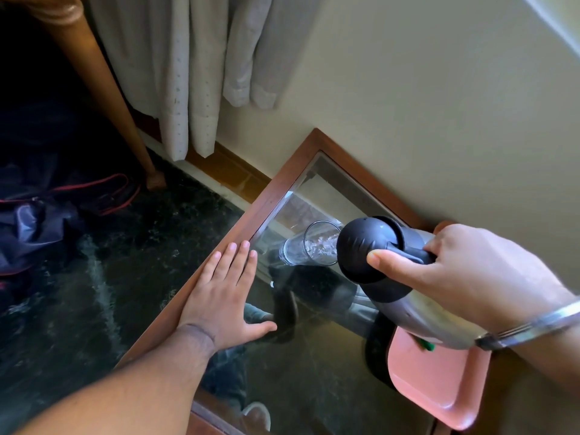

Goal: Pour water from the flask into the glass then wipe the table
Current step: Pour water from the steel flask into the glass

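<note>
Over the glass (317, 246), right hand (489, 277) tilts unlabelled flask (395, 277).

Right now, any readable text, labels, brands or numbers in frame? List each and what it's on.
None readable.
flask: a small green mark near its base, too blurred to tell whether it is lettering.
glass, pink tray, table: no print visible.

right hand (489, 277) tilting flask (395, 271) over glass (314, 248), left hand (219, 296) flat on table (276, 189)
</note>
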